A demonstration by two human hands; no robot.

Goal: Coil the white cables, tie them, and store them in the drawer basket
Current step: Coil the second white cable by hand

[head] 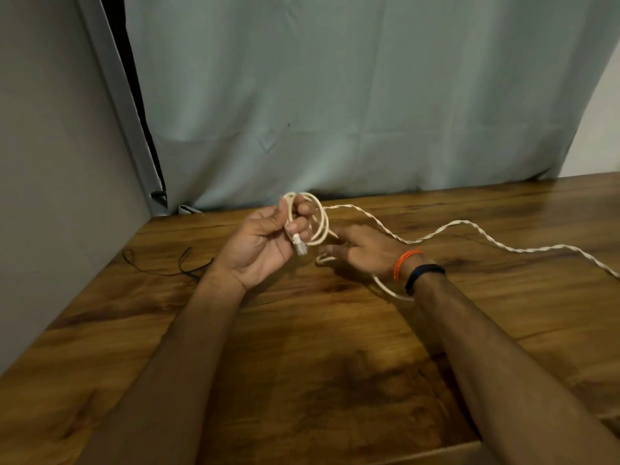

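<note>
A white twisted cable trails across the wooden table from the right edge toward the middle. My left hand is raised palm-up and grips a small coil of that cable, with the clear plug end hanging below my fingers. My right hand sits just right of the coil, low over the table, with its fingers curled around a strand of the cable. A loop of cable passes under my right wrist. The drawer basket is not in view.
A thin black cord lies on the wooden table at the left, near the grey wall. A pale grey-green curtain hangs behind the table's far edge. My right wrist wears an orange thread and a black band.
</note>
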